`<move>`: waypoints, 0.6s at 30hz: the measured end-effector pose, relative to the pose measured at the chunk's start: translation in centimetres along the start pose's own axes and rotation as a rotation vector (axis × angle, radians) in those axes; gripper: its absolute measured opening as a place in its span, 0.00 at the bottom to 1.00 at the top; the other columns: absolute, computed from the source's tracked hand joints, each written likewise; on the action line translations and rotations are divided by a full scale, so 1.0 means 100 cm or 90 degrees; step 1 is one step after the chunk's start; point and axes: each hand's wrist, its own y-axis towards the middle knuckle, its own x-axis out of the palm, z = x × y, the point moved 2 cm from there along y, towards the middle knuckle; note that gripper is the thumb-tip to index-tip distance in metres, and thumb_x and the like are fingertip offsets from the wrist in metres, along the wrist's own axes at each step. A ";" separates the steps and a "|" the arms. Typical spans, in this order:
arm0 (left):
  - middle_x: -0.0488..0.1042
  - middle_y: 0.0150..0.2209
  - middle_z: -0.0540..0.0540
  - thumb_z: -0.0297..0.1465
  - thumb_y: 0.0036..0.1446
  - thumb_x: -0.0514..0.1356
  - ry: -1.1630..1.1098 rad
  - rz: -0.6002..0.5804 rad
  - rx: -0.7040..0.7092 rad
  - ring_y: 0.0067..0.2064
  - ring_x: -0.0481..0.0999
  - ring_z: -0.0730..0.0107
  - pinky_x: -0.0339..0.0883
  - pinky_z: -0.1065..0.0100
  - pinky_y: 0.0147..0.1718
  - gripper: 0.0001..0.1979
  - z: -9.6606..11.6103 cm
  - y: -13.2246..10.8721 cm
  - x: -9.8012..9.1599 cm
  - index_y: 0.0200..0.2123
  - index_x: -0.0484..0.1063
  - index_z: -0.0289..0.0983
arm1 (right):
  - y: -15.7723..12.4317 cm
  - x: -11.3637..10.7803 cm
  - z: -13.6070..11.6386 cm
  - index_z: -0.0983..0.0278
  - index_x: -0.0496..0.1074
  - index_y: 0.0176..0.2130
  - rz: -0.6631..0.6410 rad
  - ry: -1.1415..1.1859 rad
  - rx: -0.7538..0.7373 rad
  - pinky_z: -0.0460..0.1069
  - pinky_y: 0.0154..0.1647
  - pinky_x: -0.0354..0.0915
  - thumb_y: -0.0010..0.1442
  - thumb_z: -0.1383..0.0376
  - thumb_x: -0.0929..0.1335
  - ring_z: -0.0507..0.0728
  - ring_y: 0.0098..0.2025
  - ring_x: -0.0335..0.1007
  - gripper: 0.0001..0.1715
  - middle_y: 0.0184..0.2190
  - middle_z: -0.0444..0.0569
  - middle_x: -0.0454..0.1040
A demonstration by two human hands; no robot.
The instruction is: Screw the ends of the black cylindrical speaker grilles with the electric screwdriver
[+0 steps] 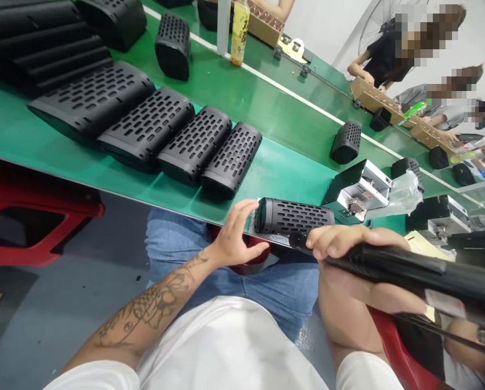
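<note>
Head view. We are observing the bare left hand (236, 233) with its fingers spread and its thumb standing well away from them; they are gripping nothing. Just beyond those fingertips, a black, rounded plastic casing with rows of oblong slots (299, 216) is lying on its side along the near edge of the glossy green tabletop (291, 176). We cannot tell whether the fingertips are touching its end.

We are seeing the bare right hand (343, 241) with its fingers curling around a long, black, cylindrical handheld tool (408, 265). The tool's narrow end is pointing past these fingers toward the left hand and sitting at the casing's lower edge; whether the two are touching, we cannot tell.

Beyond the right fingers, a silver-and-black boxy metal device (358, 192) is standing near the casing's far end, with a crumpled clear plastic bag (408, 192) lying beside it. Up and left of the left fingertips, four similar black slotted casings (149, 127) are lying side by side in a slanting row. Farther off, a yellow-labelled drink bottle (240, 32) is standing upright.
</note>
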 end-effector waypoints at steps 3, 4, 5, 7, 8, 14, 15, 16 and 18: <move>0.57 0.87 0.23 0.44 0.60 0.84 -0.002 -0.195 0.014 0.87 0.61 0.25 0.65 0.27 0.83 0.67 -0.024 0.021 0.006 0.90 0.49 0.44 | 0.010 0.009 0.027 0.53 0.85 0.58 -0.006 0.059 -0.067 0.55 0.25 0.76 0.75 0.31 0.70 0.55 0.20 0.70 0.35 0.28 0.41 0.77; 0.53 0.89 0.24 0.43 0.59 0.85 -0.014 -0.231 0.005 0.88 0.59 0.24 0.64 0.27 0.84 0.70 -0.027 0.026 0.009 0.91 0.45 0.46 | 0.011 0.011 0.032 0.54 0.86 0.58 -0.011 0.062 -0.065 0.55 0.25 0.77 0.76 0.32 0.70 0.56 0.20 0.71 0.35 0.28 0.41 0.78; 0.50 0.90 0.25 0.42 0.59 0.85 -0.029 -0.254 -0.006 0.89 0.57 0.25 0.63 0.28 0.84 0.72 -0.029 0.030 0.012 0.92 0.43 0.48 | 0.011 0.012 0.036 0.55 0.86 0.58 -0.013 0.065 -0.064 0.55 0.25 0.77 0.76 0.32 0.71 0.56 0.21 0.72 0.35 0.28 0.41 0.79; 0.49 0.90 0.26 0.40 0.60 0.85 -0.070 -0.271 -0.020 0.89 0.58 0.27 0.63 0.31 0.85 0.71 -0.031 0.036 0.018 0.92 0.43 0.48 | 0.010 0.014 0.040 0.56 0.86 0.57 -0.012 0.079 -0.061 0.54 0.25 0.78 0.74 0.33 0.73 0.56 0.21 0.73 0.34 0.28 0.41 0.79; 0.51 0.90 0.27 0.40 0.61 0.84 -0.094 -0.271 -0.023 0.89 0.59 0.28 0.63 0.32 0.85 0.68 -0.031 0.038 0.020 0.92 0.46 0.48 | 0.010 0.015 0.040 0.56 0.86 0.57 -0.012 0.089 -0.056 0.54 0.25 0.78 0.74 0.33 0.74 0.55 0.20 0.73 0.34 0.28 0.41 0.79; 0.68 0.80 0.29 0.44 0.56 0.86 -0.201 -0.229 -0.047 0.82 0.72 0.31 0.66 0.38 0.84 0.59 -0.035 0.047 0.021 0.85 0.67 0.44 | 0.023 0.014 0.046 0.57 0.87 0.53 -0.069 0.112 -0.009 0.55 0.22 0.78 0.72 0.32 0.76 0.57 0.19 0.74 0.34 0.27 0.43 0.80; 0.70 0.78 0.29 0.44 0.55 0.87 -0.208 -0.226 -0.053 0.81 0.74 0.31 0.67 0.38 0.83 0.59 -0.035 0.048 0.020 0.84 0.69 0.44 | 0.027 0.014 0.048 0.57 0.87 0.52 -0.089 0.117 0.001 0.55 0.22 0.78 0.71 0.31 0.75 0.56 0.19 0.74 0.35 0.26 0.43 0.80; 0.71 0.77 0.30 0.44 0.54 0.87 -0.213 -0.224 -0.058 0.80 0.74 0.32 0.68 0.38 0.82 0.58 -0.035 0.050 0.020 0.83 0.71 0.45 | 0.031 0.013 0.050 0.56 0.87 0.51 -0.113 0.124 0.012 0.55 0.22 0.78 0.71 0.29 0.75 0.57 0.19 0.74 0.36 0.26 0.44 0.80; 0.73 0.75 0.31 0.43 0.51 0.88 -0.220 -0.222 -0.070 0.78 0.76 0.32 0.70 0.39 0.81 0.56 -0.034 0.052 0.019 0.81 0.75 0.45 | 0.036 0.013 0.053 0.56 0.86 0.50 -0.171 0.141 0.031 0.55 0.22 0.77 0.72 0.30 0.74 0.57 0.19 0.74 0.36 0.26 0.44 0.81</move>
